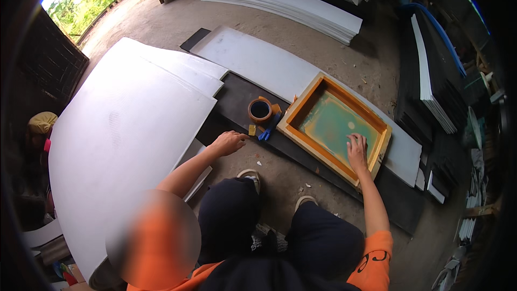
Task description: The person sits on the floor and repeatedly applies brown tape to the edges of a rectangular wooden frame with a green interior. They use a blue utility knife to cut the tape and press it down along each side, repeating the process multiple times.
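A shallow wooden frame with orange inner walls [301, 102] and a green mesh bottom [333, 124], like a screen-printing frame, lies tilted across the boards in front of me. Over the near right part of its mesh is my right hand [357, 152], fingers stretched down and apart; whether the tips touch the mesh I cannot tell. My left hand [228, 143] hovers empty near the black board's near edge, its fingers loosely extended. Closest to it are a small yellow piece [252, 130], a blue tool [265, 133] and a round tub of dark liquid [260, 109].
Large white sheets [129, 124] are stacked at my left. Beneath the frame run a white board [258, 62] and a black board [237, 94]. More white sheets [280, 8] lie at the back; dark and white sheets [428, 70] stand at the right. Small scraps dot the floor.
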`<state>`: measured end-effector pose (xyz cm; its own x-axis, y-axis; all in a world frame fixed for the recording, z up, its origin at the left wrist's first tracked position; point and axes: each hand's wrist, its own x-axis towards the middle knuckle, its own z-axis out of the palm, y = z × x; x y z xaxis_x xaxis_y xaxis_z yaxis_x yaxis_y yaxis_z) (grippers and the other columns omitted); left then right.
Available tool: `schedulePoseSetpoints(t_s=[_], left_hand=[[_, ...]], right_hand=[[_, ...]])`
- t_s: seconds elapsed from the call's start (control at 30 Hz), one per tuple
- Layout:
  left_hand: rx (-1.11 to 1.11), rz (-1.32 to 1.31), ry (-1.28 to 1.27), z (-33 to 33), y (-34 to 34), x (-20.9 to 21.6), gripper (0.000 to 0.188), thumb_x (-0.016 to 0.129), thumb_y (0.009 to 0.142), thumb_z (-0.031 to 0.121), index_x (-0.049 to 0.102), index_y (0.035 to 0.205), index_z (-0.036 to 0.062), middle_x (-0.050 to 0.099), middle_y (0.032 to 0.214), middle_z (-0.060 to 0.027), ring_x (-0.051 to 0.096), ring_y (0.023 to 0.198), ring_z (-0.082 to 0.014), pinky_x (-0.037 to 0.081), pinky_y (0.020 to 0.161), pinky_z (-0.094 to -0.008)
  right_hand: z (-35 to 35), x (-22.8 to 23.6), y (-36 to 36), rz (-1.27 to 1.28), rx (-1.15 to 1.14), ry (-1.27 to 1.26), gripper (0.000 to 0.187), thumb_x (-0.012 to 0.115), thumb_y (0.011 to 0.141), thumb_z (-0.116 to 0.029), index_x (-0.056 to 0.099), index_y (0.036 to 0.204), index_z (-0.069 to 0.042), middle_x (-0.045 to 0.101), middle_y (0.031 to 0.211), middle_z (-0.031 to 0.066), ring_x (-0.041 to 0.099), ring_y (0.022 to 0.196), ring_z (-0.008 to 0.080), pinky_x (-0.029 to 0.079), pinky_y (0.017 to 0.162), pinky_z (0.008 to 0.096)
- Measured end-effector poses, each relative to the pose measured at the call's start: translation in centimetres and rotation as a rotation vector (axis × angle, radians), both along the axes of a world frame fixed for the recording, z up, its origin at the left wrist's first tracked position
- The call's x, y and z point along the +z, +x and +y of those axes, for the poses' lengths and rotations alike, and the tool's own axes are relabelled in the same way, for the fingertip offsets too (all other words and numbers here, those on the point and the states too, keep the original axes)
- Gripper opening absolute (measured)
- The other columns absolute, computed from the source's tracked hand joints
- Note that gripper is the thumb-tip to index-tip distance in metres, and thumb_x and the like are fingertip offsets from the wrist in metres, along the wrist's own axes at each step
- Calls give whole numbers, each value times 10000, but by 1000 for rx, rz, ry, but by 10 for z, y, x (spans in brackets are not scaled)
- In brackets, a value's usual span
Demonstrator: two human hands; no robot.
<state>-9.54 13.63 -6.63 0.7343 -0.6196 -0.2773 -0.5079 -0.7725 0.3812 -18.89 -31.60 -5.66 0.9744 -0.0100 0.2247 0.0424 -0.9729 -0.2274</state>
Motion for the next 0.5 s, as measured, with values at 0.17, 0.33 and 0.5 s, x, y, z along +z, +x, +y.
schedulePoseSetpoints(t_s=[0.17,0.33,0.5], left_hand=[[156,-292,-309,0,37,-24,315,591,794,141,556,1104,95,586,1039,-89,484,1089,-252,388,940,-388],[63,-503,-408,-56,58,-62,347,624,780,174,541,1113,120,582,994,-59,494,1068,-220,251,1039,-443],[14,-441,-164,-63,74,-86,316,611,792,182,539,1088,96,593,890,-23,552,963,-171,197,1061,-463]], right_hand=[[71,20,76,320,339,-32,211,525,854,-160,575,1033,-62,525,1049,95,447,1063,267,373,926,396],[114,-33,123,255,430,160,184,539,840,-140,593,998,-64,548,1014,89,469,1026,257,387,908,367],[141,-58,137,128,455,303,140,525,840,-97,607,944,-51,555,986,81,476,976,259,395,883,369]])
